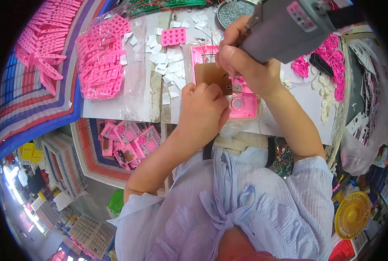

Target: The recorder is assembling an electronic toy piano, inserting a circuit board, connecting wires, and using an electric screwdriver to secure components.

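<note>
White and crowded, the table (116,108) is stretching across the upper half of the head view, with a striped cloth (24,108) lying off its left edge. At the middle of the table a pink plastic casing (242,104) is lying flat, a round ring moulded into its near part, and everything else is sitting around that casing.

The left hand (202,108) is resting on the casing's left side, its fingers curled down and pressing a brown circuit board (211,74) against the casing; the grip is closed over the board's near edge. The right hand (242,61) is hovering over the casing's far end, wrapped tightly around the handle of a grey power screwdriver (285,26). That grip is fully closed on the tool, whose body is slanting away to the upper right. Its tip is hidden behind the fingers, so I cannot tell whether it is touching the board.

Left of the casing, small white paper squares (163,61) are lying scattered, and a small pink keypad piece (173,36) is sitting beyond them. Farther left a clear bag of pink plastic parts (100,56) is lying on the table. Beyond the casing a round metal dish of screws (234,11) is standing near the table's far edge. To the casing's right, pink ring-shaped parts (333,56) are piling up, with white round discs (324,95) just beside them. Below the casing, under the table edge, a bin of finished pink casings (129,141) is showing.
</note>
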`<action>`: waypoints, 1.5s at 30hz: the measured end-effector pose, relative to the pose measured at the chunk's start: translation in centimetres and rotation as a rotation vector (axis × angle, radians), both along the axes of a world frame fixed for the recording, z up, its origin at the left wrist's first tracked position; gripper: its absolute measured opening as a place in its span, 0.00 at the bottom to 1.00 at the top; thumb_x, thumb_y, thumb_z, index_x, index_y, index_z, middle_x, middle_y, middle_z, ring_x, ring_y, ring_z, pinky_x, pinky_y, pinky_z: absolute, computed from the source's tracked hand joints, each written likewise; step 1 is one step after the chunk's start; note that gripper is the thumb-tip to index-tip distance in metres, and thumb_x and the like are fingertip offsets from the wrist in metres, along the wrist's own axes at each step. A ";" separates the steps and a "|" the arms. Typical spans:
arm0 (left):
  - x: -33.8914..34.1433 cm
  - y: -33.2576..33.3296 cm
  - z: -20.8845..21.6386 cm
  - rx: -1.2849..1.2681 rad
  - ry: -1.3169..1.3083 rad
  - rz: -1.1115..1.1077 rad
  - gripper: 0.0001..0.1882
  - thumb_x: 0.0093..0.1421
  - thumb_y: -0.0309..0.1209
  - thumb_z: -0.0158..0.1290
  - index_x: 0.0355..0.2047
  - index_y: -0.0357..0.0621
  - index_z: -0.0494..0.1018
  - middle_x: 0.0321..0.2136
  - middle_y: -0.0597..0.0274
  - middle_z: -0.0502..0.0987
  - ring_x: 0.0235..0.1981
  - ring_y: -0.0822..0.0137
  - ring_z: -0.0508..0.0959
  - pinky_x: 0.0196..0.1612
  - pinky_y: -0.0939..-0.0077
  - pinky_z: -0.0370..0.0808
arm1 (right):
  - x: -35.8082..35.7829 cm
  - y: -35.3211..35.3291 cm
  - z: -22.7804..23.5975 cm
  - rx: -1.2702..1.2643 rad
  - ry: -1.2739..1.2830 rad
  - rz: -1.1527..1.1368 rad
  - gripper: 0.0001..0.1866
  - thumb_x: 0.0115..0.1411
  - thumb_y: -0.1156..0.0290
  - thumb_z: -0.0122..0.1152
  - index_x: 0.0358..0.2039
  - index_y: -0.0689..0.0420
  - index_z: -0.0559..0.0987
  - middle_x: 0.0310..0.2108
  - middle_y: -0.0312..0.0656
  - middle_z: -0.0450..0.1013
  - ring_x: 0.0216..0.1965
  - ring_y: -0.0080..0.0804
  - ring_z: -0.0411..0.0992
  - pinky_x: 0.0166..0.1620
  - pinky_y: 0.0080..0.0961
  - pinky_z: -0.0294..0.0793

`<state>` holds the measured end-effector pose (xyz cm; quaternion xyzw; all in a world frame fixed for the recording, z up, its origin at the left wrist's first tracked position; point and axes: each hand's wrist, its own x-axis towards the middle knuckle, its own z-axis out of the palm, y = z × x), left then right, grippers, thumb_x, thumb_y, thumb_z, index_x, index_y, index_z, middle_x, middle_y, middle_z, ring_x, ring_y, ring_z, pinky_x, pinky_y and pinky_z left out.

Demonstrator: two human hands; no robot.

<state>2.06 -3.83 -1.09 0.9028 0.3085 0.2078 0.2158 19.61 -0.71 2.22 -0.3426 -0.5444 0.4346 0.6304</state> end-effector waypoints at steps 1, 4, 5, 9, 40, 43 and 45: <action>-0.3 0.6 0.5 -0.030 -0.020 -0.052 0.06 0.49 0.31 0.64 0.24 0.47 0.78 0.30 0.63 0.76 0.34 0.59 0.75 0.41 0.59 0.67 | 0.3 -0.2 0.4 0.000 -0.003 -0.025 0.08 0.60 0.81 0.56 0.38 0.60 0.68 0.19 0.38 0.67 0.17 0.22 0.63 0.27 0.28 0.70; -0.5 4.3 2.4 -0.011 -0.139 0.005 0.06 0.51 0.31 0.64 0.26 0.44 0.79 0.28 0.61 0.77 0.32 0.56 0.77 0.36 0.63 0.72 | 2.6 -0.3 1.2 0.082 0.160 0.057 0.07 0.61 0.80 0.54 0.39 0.59 0.68 0.18 0.36 0.64 0.16 0.22 0.60 0.25 0.27 0.65; -0.2 5.9 3.0 0.013 -0.190 0.072 0.07 0.51 0.31 0.64 0.27 0.43 0.79 0.27 0.61 0.78 0.31 0.55 0.78 0.35 0.64 0.73 | 3.4 -0.4 1.6 0.122 0.242 0.126 0.07 0.61 0.79 0.53 0.40 0.59 0.68 0.18 0.36 0.63 0.16 0.23 0.58 0.24 0.27 0.63; 6.6 15.9 1.5 0.293 -0.152 -0.015 0.06 0.54 0.34 0.60 0.28 0.47 0.82 0.27 0.59 0.80 0.36 0.55 0.80 0.41 0.58 0.73 | 4.9 0.2 4.0 0.144 0.204 0.020 0.07 0.63 0.75 0.51 0.42 0.56 0.68 0.17 0.33 0.58 0.17 0.23 0.56 0.28 0.29 0.60; 4.5 8.7 2.4 0.245 -0.259 -0.277 0.06 0.54 0.33 0.64 0.30 0.50 0.80 0.28 0.66 0.78 0.34 0.64 0.77 0.46 0.63 0.64 | 5.7 -3.7 5.5 0.147 0.291 0.013 0.13 0.63 0.70 0.59 0.44 0.54 0.65 0.17 0.35 0.63 0.18 0.24 0.61 0.28 0.29 0.66; 2.7 6.0 1.3 0.061 -0.348 -0.239 0.06 0.53 0.32 0.65 0.30 0.50 0.79 0.25 0.69 0.76 0.30 0.66 0.75 0.43 0.64 0.62 | 4.5 -3.8 6.3 0.179 0.220 0.114 0.12 0.64 0.65 0.59 0.43 0.52 0.66 0.18 0.30 0.63 0.19 0.23 0.61 0.32 0.28 0.69; 2.5 5.3 1.4 -0.014 -0.366 -0.226 0.07 0.52 0.32 0.65 0.29 0.50 0.78 0.24 0.70 0.75 0.29 0.66 0.74 0.42 0.65 0.61 | 3.6 -4.3 6.6 0.156 0.203 0.106 0.14 0.64 0.63 0.61 0.42 0.50 0.66 0.18 0.29 0.64 0.20 0.22 0.62 0.34 0.27 0.71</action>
